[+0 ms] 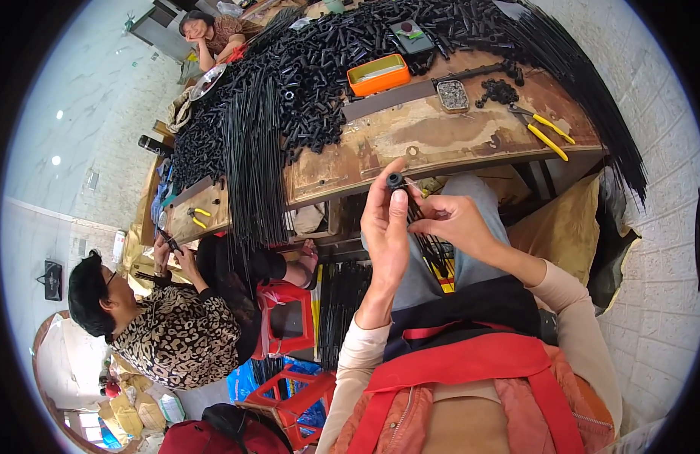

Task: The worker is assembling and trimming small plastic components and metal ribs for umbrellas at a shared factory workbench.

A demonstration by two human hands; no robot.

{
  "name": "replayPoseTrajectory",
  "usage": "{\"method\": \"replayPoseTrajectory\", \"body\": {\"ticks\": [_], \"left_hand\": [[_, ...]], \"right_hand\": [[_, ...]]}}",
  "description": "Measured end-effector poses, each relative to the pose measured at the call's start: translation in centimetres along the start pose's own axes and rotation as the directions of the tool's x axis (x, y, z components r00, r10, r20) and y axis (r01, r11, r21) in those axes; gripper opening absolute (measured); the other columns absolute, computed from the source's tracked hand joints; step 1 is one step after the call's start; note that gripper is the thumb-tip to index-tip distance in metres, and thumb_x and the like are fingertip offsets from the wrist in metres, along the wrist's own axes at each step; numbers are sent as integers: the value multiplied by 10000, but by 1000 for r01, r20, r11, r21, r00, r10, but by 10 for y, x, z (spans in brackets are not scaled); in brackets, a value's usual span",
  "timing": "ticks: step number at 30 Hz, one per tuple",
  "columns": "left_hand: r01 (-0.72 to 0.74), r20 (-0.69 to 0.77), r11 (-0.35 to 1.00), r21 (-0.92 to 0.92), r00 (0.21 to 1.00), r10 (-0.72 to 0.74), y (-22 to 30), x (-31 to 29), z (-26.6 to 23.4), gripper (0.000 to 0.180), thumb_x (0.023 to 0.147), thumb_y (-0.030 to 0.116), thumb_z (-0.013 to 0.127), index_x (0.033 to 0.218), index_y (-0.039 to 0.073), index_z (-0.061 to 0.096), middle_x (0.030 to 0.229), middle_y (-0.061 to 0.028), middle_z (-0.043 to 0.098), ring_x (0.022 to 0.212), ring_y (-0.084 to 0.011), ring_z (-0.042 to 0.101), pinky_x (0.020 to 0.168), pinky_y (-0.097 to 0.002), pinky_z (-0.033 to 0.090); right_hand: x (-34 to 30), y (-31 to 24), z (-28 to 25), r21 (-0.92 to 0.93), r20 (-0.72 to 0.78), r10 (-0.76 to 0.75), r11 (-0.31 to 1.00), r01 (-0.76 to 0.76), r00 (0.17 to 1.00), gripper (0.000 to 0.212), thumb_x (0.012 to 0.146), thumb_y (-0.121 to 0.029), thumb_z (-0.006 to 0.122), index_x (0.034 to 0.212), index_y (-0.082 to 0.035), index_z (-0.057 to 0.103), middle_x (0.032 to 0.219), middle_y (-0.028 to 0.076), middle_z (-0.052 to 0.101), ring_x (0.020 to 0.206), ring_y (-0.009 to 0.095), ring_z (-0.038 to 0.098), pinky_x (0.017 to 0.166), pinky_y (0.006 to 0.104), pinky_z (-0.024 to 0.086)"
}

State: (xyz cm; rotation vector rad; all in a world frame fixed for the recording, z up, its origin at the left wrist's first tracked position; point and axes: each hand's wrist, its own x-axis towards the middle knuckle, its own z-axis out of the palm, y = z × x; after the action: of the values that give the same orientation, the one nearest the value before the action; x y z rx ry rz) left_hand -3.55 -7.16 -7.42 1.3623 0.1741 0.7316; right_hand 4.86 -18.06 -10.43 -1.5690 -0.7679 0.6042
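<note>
My left hand (388,234) is closed around a black round-headed tubular fitting (396,181), its hollow end facing up between thumb and fingers. Thin black rods (434,253) hang from below the fitting toward my lap. At the fitting's right side, my right hand (459,227) has thumb and fingers pinched together at the upper part of these rods. A fine pale strand (412,182) shows beside the fitting; where it ends is hidden by my fingers.
The wooden bench (395,155) ahead bears a heap of black fittings (312,83), bundles of rods (255,159), an orange box (378,74), a tin of small metal pieces (453,96) and yellow-handled pliers (546,136). A co-worker (176,325) sits left, near red stools (293,401). Another person (214,38) leans at the far end.
</note>
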Motion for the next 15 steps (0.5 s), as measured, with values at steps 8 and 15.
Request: {"method": "replayPoseTrajectory", "body": {"ticks": [8, 15], "left_hand": [[-68, -40, 997, 45, 997, 70, -4, 1, 10, 448, 1059, 308, 382, 1380, -3, 405, 771, 16, 418, 635, -55, 345, 561, -203, 289], [-67, -2, 970, 234, 998, 70, -15, -7, 15, 408, 1056, 250, 397, 1382, 5, 398, 801, 8, 447, 633, -50, 361, 563, -198, 308]], "right_hand": [[-20, 3, -45, -509, 137, -247, 813, 282, 959, 238, 908, -277, 622, 854, -48, 658, 758, 147, 632, 716, 372, 608, 624, 435, 477], [-1, 38, -183, -934, -103, -604, 332, 132, 790, 209, 837, -167, 680, 996, -33, 668, 913, 102, 609, 908, 288, 564, 809, 376, 464]]}}
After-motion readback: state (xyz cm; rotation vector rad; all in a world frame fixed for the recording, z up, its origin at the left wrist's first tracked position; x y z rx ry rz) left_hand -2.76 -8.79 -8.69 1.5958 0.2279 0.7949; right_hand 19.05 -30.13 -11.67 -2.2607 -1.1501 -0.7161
